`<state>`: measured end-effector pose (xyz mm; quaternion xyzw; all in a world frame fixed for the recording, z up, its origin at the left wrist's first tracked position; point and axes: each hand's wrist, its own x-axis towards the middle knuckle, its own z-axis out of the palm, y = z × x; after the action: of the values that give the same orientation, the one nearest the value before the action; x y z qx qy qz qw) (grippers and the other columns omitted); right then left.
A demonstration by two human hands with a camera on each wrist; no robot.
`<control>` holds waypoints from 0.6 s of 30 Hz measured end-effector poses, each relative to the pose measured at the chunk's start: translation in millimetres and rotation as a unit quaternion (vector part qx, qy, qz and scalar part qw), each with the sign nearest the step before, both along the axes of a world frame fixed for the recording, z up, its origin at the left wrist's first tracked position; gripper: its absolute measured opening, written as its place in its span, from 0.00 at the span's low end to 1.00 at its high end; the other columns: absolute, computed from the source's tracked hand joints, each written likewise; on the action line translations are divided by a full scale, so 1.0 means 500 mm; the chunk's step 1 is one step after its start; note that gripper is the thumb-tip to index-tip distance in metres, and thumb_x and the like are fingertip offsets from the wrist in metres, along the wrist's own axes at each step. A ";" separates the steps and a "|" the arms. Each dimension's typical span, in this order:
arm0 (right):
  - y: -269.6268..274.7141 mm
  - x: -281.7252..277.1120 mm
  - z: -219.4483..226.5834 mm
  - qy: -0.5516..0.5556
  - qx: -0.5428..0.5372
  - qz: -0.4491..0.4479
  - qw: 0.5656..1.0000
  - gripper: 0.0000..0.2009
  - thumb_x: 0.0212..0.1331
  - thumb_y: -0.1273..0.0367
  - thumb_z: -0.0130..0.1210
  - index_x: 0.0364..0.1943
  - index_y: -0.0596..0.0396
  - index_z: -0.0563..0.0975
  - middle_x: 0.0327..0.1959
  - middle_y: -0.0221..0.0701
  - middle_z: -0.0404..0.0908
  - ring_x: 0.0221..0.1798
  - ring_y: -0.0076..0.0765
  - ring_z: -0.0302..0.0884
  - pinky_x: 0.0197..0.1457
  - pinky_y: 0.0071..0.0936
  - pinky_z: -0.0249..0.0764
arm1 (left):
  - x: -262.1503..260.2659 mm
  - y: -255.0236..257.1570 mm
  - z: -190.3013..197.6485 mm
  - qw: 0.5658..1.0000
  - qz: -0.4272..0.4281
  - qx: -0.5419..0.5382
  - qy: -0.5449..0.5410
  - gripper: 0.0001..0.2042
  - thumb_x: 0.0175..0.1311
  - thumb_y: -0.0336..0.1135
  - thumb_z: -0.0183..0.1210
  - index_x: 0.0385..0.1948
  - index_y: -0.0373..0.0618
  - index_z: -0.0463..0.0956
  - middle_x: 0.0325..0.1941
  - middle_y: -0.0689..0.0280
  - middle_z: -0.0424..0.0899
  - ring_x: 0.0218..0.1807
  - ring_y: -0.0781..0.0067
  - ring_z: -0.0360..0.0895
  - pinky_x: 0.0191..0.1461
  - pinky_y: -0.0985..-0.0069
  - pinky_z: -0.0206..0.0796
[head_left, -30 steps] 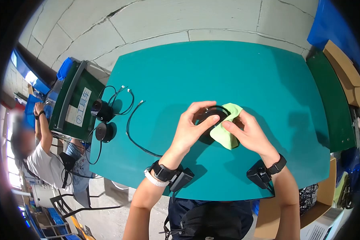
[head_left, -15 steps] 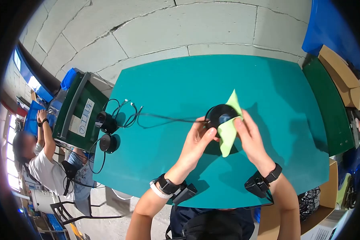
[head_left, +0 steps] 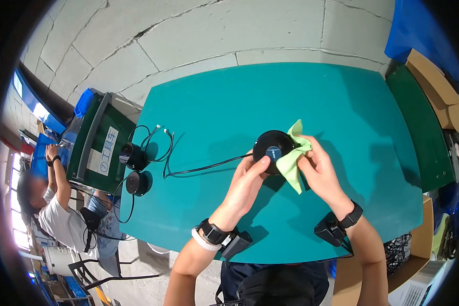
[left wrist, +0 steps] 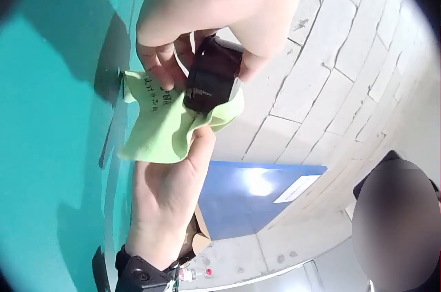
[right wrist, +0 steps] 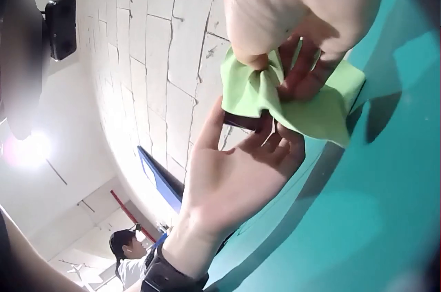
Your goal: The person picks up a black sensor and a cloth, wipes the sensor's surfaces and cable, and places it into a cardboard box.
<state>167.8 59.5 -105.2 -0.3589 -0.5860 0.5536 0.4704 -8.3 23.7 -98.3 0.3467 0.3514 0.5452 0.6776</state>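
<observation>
while dark clothing [head_left: 275, 285] filled the bottom edge of the head view, two bare forearms reached up from it, each with a black wrist camera, the left one [head_left: 236, 244] at lower centre and the right one [head_left: 330, 229] at lower right. a white band [head_left: 204, 240] circled the left wrist.

near the centre of the frame, the left hand [head_left: 244, 189] gripped a round black device [head_left: 270, 144] by its lower left edge, thumb on the face beside a round blue label [head_left: 274, 153] and fingers behind. the right hand [head_left: 322, 171] pinched a light green cloth [head_left: 292, 159] between thumb and fingers, and the cloth lay against the device's right edge. dark handwriting [left wrist: 157, 96] showed on the cloth in the left wrist view.

from the device a black cable [head_left: 204, 167] ran left over the green table [head_left: 229, 112] and bent upward to a spot near two connector ends. at the left edge of the table stood a black cylindrical device [head_left: 134, 157], with a smaller round black device [head_left: 137, 183] just below it in the frame.

beyond the table, a dark green cart [head_left: 98, 176] with a handwritten label [head_left: 103, 151] stood at left, a person in a white shirt [head_left: 61, 219] sat at far left, and a pale block wall [head_left: 214, 30] crossed the top.
</observation>
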 end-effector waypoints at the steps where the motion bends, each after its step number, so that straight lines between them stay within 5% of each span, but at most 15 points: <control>1: 0.003 0.003 -0.004 0.000 0.000 0.001 1.000 0.16 0.63 0.78 0.44 0.55 0.57 0.67 0.36 0.27 0.78 0.38 0.16 0.73 0.42 0.18 0.69 | 0.001 0.000 0.001 1.000 -0.008 0.011 0.014 0.21 0.67 0.42 0.52 0.55 0.36 0.66 0.57 0.59 0.72 0.61 0.69 0.65 0.67 0.66 0.52; 6: 0.012 0.014 -0.009 -0.046 0.015 0.021 0.999 0.10 0.59 0.78 0.48 0.45 0.59 0.70 0.36 0.28 0.77 0.41 0.18 0.73 0.45 0.20 0.70 | -0.007 0.007 -0.005 0.998 0.012 0.040 0.053 0.23 0.65 0.40 0.55 0.57 0.36 0.63 0.56 0.60 0.72 0.61 0.70 0.65 0.67 0.67 0.52; 8: 0.010 0.013 -0.003 -0.052 0.046 0.040 0.997 0.13 0.54 0.79 0.51 0.44 0.60 0.70 0.39 0.31 0.78 0.45 0.22 0.74 0.50 0.23 0.70 | -0.001 0.008 0.002 0.991 0.099 0.080 0.038 0.21 0.62 0.35 0.60 0.55 0.40 0.65 0.55 0.63 0.70 0.59 0.74 0.67 0.64 0.71 0.57; 15: 0.024 0.033 0.007 -0.038 0.034 -0.022 0.998 0.12 0.53 0.79 0.51 0.43 0.61 0.71 0.39 0.31 0.79 0.45 0.23 0.74 0.50 0.24 0.70 | -0.003 0.001 0.006 0.988 0.023 0.088 0.127 0.21 0.59 0.32 0.62 0.53 0.38 0.66 0.51 0.63 0.73 0.53 0.75 0.71 0.58 0.75 0.63; 18: 0.027 0.045 0.015 -0.134 0.056 0.028 0.989 0.13 0.51 0.77 0.53 0.43 0.61 0.72 0.36 0.33 0.80 0.41 0.24 0.76 0.46 0.25 0.71 | 0.002 0.004 0.013 0.988 0.025 0.098 0.118 0.23 0.59 0.29 0.62 0.55 0.37 0.66 0.52 0.63 0.75 0.54 0.75 0.72 0.59 0.76 0.63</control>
<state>190.3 72.9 -97.5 -0.3863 -0.6838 0.4798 0.3913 -7.4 25.9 -91.6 0.4648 0.3823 0.5490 0.5800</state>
